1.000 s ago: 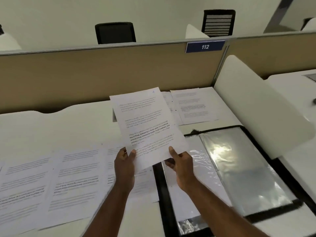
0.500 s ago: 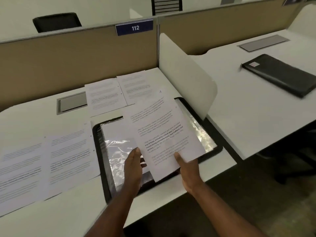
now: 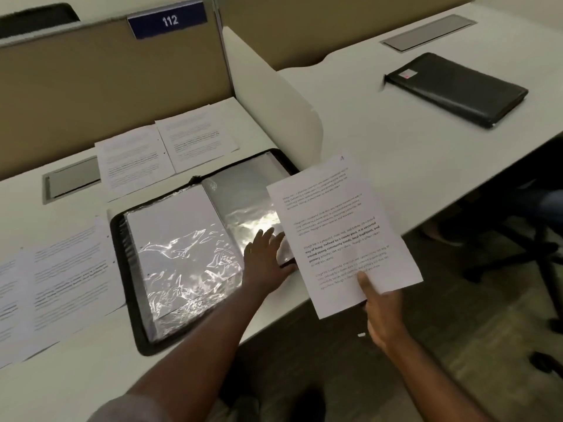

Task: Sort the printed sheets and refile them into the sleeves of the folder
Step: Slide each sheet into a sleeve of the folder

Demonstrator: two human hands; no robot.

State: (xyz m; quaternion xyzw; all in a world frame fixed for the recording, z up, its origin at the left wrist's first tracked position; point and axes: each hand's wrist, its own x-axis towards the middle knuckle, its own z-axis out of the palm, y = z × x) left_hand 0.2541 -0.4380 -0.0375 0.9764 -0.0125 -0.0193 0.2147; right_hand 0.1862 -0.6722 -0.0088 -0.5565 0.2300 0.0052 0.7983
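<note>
A white office desk (image 3: 91,376) backed by a tan partition (image 3: 106,86) labelled 112 carries an open black folder of glossy plastic sleeves (image 3: 182,263) at its front right corner. The left hand (image 3: 266,260) lies flat, fingers spread, on the right sleeve. The right hand (image 3: 380,312) pinches a printed white sheet (image 3: 341,233) beyond the desk's right edge. More printed sheets (image 3: 61,278) run off the left edge; their text is illegible.

Blue plate (image 3: 167,20) on top rail of tan partition, at 11 o'clock: white digits "112".

Printed sheet (image 3: 341,236) pinched in right hand (image 3: 382,315), at 3 o'clock from centre: bold lines partly legible, "way of living. Defined by a slower pace, it is centered around strong community bonds, local traditions, and". Remaining text there and on the other sheets too blurred to read.
</note>
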